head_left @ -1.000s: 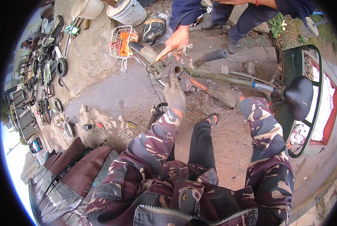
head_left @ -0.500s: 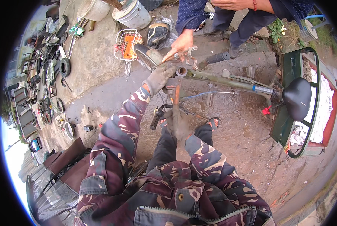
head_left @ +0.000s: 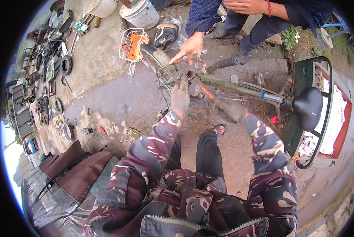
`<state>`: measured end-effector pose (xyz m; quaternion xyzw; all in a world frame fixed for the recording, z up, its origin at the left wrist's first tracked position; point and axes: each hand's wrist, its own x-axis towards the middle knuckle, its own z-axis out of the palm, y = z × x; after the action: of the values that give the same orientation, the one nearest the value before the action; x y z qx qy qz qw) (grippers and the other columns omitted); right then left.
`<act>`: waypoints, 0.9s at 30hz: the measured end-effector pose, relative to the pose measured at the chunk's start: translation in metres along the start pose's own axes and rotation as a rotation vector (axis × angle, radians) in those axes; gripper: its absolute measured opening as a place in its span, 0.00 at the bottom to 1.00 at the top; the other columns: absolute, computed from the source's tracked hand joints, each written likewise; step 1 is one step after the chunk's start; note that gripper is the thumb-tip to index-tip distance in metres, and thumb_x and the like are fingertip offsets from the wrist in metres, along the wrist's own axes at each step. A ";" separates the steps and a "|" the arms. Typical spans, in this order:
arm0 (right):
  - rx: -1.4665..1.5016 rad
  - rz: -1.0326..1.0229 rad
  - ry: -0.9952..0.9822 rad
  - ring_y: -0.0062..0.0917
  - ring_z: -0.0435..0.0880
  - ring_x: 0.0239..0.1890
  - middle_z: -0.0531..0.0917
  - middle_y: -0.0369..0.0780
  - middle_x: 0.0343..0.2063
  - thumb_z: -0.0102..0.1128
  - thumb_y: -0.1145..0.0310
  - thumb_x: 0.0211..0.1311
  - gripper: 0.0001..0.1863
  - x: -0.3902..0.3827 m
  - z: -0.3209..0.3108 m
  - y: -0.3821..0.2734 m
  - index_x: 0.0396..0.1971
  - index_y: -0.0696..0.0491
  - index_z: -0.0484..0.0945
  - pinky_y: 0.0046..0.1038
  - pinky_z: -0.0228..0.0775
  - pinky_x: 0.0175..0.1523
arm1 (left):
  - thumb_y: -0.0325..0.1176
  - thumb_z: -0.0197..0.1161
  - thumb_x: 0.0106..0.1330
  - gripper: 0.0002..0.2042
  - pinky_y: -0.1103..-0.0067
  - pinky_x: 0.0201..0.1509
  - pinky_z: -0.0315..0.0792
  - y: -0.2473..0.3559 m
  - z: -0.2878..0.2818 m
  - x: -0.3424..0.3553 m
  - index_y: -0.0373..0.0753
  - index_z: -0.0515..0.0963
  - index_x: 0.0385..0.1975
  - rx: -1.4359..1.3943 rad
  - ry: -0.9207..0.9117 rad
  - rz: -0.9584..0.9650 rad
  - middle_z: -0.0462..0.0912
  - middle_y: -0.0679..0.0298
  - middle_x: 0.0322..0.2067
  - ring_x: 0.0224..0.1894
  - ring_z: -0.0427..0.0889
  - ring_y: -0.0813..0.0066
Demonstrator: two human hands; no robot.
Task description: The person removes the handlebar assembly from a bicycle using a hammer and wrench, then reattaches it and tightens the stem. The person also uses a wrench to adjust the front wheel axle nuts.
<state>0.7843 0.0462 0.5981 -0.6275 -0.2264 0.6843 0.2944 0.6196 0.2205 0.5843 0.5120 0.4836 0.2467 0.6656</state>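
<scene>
A green bicycle frame [head_left: 240,85] lies on the ground in front of me. My gloved left hand [head_left: 180,94] grips it at the head tube [head_left: 189,74]. My gloved right hand [head_left: 229,110] is closed on the orange handle of a hammer [head_left: 198,89], whose head sits against the frame just below the head tube. Another person's bare hand [head_left: 190,46] reaches in from above and holds the metal stem piece [head_left: 200,62] at the top of the tube. A black handlebar grip [head_left: 228,62] sticks out beside it.
A black saddle [head_left: 307,106] and a green rear carrier [head_left: 303,79] are at the right. A wire basket [head_left: 132,41], a white bucket [head_left: 143,12] and a front wheel [head_left: 155,57] lie beyond. Several tools and parts [head_left: 46,71] cover the ground at left. Dark chairs [head_left: 66,166] stand at lower left.
My right hand has come up to the frame with the hammer. My left hand stays at the head tube, and the other person's hand stays on the stem.
</scene>
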 end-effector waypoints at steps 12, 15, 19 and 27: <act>0.956 -0.133 0.200 0.17 0.64 0.13 0.70 0.33 0.15 0.44 0.37 0.78 0.33 0.052 0.203 -0.010 0.33 0.56 0.78 0.27 0.57 0.18 | 0.42 0.56 0.81 0.23 0.81 0.62 0.73 0.049 -0.058 0.077 0.26 0.73 0.64 0.497 -0.546 -0.092 0.83 0.63 0.53 0.55 0.80 0.80; 0.308 -0.190 0.347 0.21 0.70 0.18 0.73 0.34 0.15 0.43 0.38 0.79 0.36 0.022 0.117 0.004 0.28 0.57 0.82 0.32 0.64 0.24 | 0.45 0.56 0.81 0.25 0.79 0.59 0.74 0.040 -0.031 0.025 0.26 0.74 0.61 0.215 -0.253 -0.152 0.84 0.62 0.50 0.52 0.81 0.77; -0.028 0.011 -0.093 0.20 0.65 0.17 0.68 0.32 0.14 0.44 0.35 0.77 0.38 0.017 -0.028 0.014 0.29 0.57 0.84 0.28 0.57 0.23 | 0.48 0.56 0.80 0.26 0.71 0.48 0.73 -0.009 0.023 -0.009 0.22 0.79 0.48 0.091 0.231 0.061 0.84 0.51 0.37 0.37 0.78 0.64; 0.509 0.047 0.105 0.17 0.62 0.15 0.66 0.29 0.16 0.45 0.32 0.75 0.37 0.004 0.104 0.002 0.35 0.56 0.82 0.25 0.55 0.20 | 0.41 0.55 0.81 0.18 0.72 0.54 0.75 0.008 -0.041 0.037 0.35 0.80 0.59 0.209 -0.253 0.074 0.85 0.55 0.46 0.45 0.83 0.69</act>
<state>0.6809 0.0538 0.6054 -0.5730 -0.0164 0.6924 0.4381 0.5989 0.2720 0.5765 0.6231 0.3996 0.1530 0.6547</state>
